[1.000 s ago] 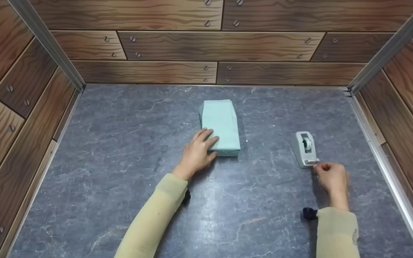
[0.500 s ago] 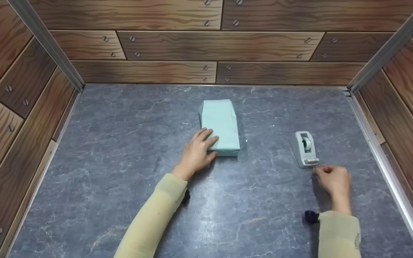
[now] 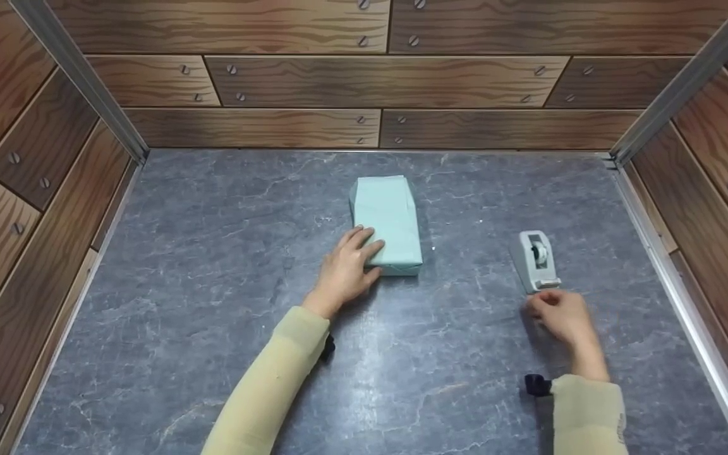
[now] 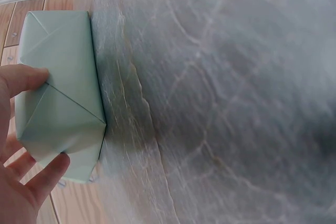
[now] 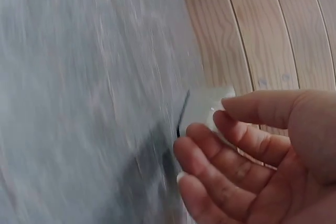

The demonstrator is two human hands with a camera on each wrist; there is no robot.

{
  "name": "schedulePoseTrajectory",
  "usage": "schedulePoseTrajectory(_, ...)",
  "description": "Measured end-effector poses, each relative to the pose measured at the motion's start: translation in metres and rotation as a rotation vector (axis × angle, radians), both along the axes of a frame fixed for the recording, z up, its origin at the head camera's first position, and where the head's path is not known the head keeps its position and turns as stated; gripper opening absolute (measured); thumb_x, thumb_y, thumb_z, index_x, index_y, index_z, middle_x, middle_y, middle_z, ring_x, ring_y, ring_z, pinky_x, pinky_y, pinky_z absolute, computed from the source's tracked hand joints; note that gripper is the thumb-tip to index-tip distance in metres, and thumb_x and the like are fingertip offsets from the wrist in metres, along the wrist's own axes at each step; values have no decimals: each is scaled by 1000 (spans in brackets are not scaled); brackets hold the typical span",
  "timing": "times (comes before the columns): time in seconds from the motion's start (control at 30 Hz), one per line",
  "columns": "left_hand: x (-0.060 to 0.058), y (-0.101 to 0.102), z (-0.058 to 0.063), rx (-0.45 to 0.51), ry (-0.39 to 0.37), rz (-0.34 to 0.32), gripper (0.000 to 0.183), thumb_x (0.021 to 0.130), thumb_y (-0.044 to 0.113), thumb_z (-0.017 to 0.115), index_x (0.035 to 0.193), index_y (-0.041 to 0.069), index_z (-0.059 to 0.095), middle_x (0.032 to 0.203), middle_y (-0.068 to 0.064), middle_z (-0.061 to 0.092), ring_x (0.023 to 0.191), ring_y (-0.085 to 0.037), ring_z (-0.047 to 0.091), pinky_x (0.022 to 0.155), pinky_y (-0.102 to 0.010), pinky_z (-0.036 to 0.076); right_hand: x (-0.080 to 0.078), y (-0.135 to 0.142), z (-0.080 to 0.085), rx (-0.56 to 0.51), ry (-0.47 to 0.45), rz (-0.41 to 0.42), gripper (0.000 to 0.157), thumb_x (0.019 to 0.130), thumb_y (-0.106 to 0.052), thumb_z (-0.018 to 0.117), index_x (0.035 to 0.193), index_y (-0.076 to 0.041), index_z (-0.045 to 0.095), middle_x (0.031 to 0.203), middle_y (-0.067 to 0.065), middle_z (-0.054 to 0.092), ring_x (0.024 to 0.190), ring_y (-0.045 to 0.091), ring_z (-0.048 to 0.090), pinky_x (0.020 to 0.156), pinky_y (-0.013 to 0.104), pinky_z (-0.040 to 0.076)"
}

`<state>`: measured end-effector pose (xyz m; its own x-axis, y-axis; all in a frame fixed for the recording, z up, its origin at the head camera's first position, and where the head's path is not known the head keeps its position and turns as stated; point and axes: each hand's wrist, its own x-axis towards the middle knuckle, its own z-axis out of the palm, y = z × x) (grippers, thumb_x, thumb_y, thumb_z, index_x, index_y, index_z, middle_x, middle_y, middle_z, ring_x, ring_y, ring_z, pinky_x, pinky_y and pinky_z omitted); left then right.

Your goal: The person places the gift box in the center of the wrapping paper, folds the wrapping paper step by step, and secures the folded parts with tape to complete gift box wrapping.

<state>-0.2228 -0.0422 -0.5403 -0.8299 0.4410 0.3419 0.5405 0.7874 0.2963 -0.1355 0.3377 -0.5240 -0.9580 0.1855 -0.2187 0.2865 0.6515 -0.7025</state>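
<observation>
A box wrapped in mint-green paper [image 3: 389,215] lies in the middle of the tabletop. My left hand [image 3: 342,272] holds its near left corner, with fingers over the top and the thumb against the near end. In the left wrist view, folded flaps show on the end of the wrapped box [image 4: 63,103]. On the right stands a white tape dispenser [image 3: 536,262] with a roll inside. Just in front of it, thumb and index finger of my right hand [image 3: 563,316] come together, pinching a small glint of clear tape [image 5: 212,110]; its extent is hidden.
The grey marbled tabletop [image 3: 231,253] is enclosed by wood-plank-patterned walls [image 3: 376,82] at the back and sides. A metal rail [image 3: 686,303] runs along the right edge. Tiny white specks lie to the right of the box.
My right hand has drawn back a little from the dispenser's cutter, then moved left in front of the dispenser. The left hand and the wrapped box have stayed in place.
</observation>
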Motion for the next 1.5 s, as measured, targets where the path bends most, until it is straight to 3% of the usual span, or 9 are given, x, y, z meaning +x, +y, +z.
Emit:
schedulePoseTrajectory(0.2, 0, 0, 0, 6, 7, -4, 48, 79, 34, 69, 124, 19, 58, 134, -6, 43, 127, -25, 32, 85, -43, 46, -11, -35, -4, -168, 126, 66, 25, 87, -11, 60, 98, 12, 61, 84, 16, 65, 71, 21, 62, 60, 29, 52)
schedulePoseTrajectory(0.37, 0, -1, 0, 0, -3, -1, 48, 80, 35, 68, 125, 21, 57, 135, -5, 43, 128, -24, 31, 83, -40, 47, -19, -67, -8, -296, 125, 102, 25, 86, -10, 62, 99, 11, 61, 86, 15, 65, 72, 20, 62, 65, 32, 52)
schedulePoseTrajectory(0.63, 0, 0, 0, -1, -8, -1, 48, 80, 35, 68, 125, 21, 57, 135, -4, 42, 128, -23, 32, 83, -41, 47, -27, -106, -14, -478, 95, 167, 24, 84, -8, 64, 98, 11, 59, 88, 17, 65, 80, 32, 63, 68, 39, 52)
schedulePoseTrajectory(0.8, 0, -1, 0, -4, -1, -2, 48, 80, 35, 68, 125, 21, 57, 135, -5, 42, 128, -23, 32, 83, -41, 47, -29, -129, -14, -565, 92, 176, 22, 84, -5, 64, 97, 11, 59, 85, 15, 64, 79, 30, 63, 70, 41, 52)
schedulePoseTrajectory(1.13, 1, 0, -1, -5, 8, -2, 48, 80, 33, 68, 125, 20, 57, 136, -5, 42, 128, -24, 31, 84, -43, 46, -37, -172, -13, -646, 183, 194, 23, 85, -11, 65, 93, 11, 61, 80, 18, 64, 74, 31, 64, 68, 49, 51)
schedulePoseTrajectory(1.5, 1, 0, -1, -7, 16, 7, 47, 80, 32, 68, 124, 20, 58, 135, -5, 43, 128, -23, 31, 83, -43, 47, -44, -201, -18, -702, 187, 141, 18, 86, -8, 63, 95, 6, 65, 81, 16, 65, 71, 28, 65, 65, 43, 53)
